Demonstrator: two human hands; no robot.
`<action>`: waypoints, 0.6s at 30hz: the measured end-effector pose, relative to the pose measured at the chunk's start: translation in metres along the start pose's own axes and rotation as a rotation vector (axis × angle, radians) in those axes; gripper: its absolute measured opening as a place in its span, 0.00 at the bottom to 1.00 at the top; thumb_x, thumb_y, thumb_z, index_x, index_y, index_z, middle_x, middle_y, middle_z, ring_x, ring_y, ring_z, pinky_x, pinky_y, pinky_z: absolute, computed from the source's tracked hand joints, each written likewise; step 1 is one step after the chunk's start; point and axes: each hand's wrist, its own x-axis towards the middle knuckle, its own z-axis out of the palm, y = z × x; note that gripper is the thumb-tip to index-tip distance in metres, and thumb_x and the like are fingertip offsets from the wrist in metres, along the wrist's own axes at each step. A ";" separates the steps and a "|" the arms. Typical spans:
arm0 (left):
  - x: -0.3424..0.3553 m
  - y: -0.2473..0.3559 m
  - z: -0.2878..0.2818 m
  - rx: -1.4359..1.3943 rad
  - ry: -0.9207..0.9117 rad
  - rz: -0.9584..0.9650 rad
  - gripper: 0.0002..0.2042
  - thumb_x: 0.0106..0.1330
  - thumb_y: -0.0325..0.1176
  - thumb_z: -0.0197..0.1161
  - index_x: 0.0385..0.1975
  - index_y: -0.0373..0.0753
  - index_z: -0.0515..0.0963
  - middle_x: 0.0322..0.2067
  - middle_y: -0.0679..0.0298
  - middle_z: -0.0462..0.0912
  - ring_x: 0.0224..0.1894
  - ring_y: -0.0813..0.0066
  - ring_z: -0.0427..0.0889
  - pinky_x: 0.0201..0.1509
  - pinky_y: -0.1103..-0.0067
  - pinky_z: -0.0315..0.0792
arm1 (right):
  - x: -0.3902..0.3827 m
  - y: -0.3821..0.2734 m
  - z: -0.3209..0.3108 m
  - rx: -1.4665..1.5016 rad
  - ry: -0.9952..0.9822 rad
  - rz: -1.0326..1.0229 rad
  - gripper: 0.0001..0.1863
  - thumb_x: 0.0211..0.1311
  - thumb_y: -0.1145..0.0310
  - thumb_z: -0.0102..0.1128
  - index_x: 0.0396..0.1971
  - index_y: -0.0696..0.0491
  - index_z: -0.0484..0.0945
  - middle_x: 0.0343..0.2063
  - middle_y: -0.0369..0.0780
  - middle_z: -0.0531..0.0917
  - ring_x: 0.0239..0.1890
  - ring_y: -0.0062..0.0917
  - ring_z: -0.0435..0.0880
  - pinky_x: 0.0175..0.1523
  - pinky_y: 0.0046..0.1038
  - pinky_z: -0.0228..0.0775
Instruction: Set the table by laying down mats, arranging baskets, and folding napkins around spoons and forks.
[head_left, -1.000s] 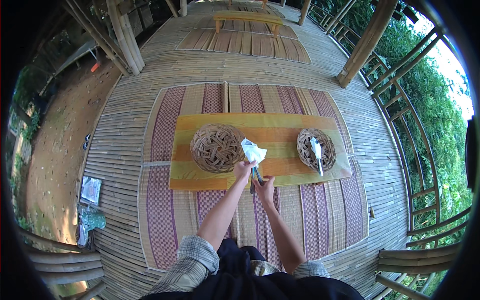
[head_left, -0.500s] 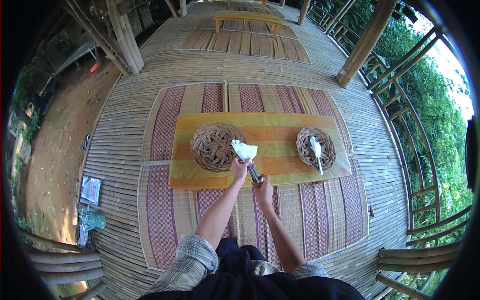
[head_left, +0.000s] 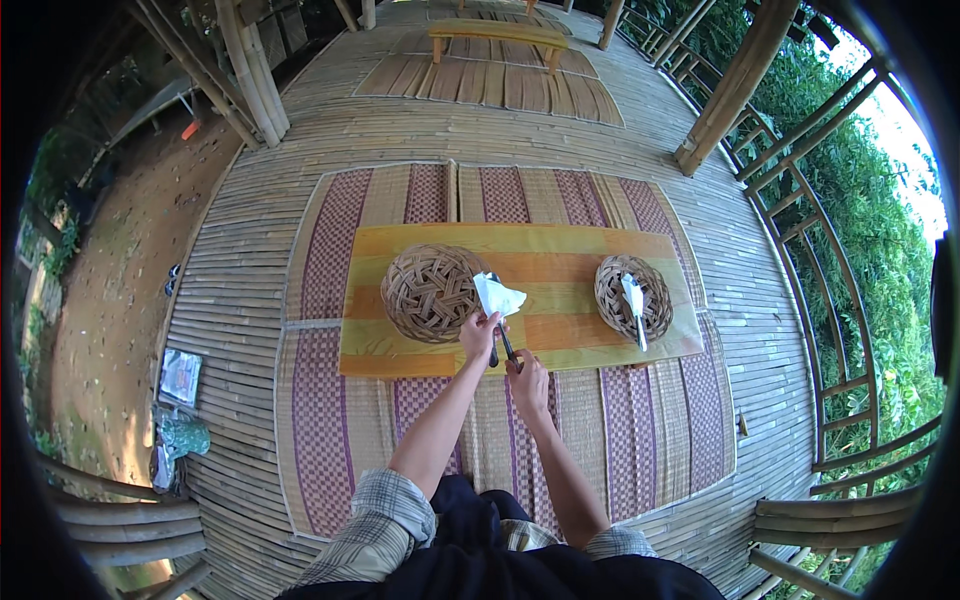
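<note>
Over the near edge of the low wooden table, my left hand (head_left: 480, 337) is closed on a white paper napkin (head_left: 500, 296) wrapped round cutlery. A bit of metal shows at the napkin's top edge. Two dark cutlery handles (head_left: 507, 342) stick out below it, spread apart. My right hand (head_left: 527, 382) pinches the lower end of the right-hand handle. Which pieces of cutlery these are, I cannot tell. Just left of the napkin sits a round woven basket (head_left: 432, 293). On the right a smaller woven basket (head_left: 655, 290) holds another napkin-wrapped cutlery bundle (head_left: 634, 300).
The table (head_left: 560, 268) stands on striped purple and tan mats (head_left: 640, 420) over a bamboo floor (head_left: 235, 300). Another low table (head_left: 497, 37) is farther back. Bamboo posts and a railing (head_left: 830, 270) line the right. A packet (head_left: 180, 378) and a green bag (head_left: 185, 438) lie at left.
The two dark handles, close together before, are now spread apart. The napkin has shifted slightly to the right and stands more upright. Both hands stay near the same place.
</note>
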 end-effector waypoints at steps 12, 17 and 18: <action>-0.008 0.004 0.010 -0.321 -0.041 -0.015 0.08 0.60 0.29 0.44 0.33 0.29 0.65 0.28 0.54 0.76 0.21 0.70 0.77 0.27 0.79 0.75 | 0.012 0.008 0.005 0.491 -0.084 0.320 0.06 0.45 0.75 0.55 0.26 0.59 0.74 0.16 0.41 0.78 0.18 0.23 0.77 0.25 0.23 0.65; -0.006 0.004 0.011 -0.273 -0.020 0.015 0.08 0.61 0.29 0.42 0.33 0.30 0.65 0.28 0.55 0.75 0.21 0.71 0.77 0.27 0.79 0.75 | 0.019 0.001 -0.002 0.558 -0.169 0.320 0.06 0.45 0.76 0.54 0.25 0.61 0.73 0.16 0.39 0.77 0.15 0.16 0.73 0.20 0.16 0.65; -0.006 0.003 0.012 -0.292 -0.025 0.015 0.08 0.61 0.29 0.42 0.32 0.30 0.65 0.27 0.56 0.75 0.21 0.73 0.77 0.27 0.80 0.74 | 0.020 0.000 -0.001 0.558 -0.169 0.320 0.06 0.45 0.76 0.54 0.25 0.61 0.73 0.16 0.39 0.77 0.15 0.16 0.73 0.20 0.16 0.65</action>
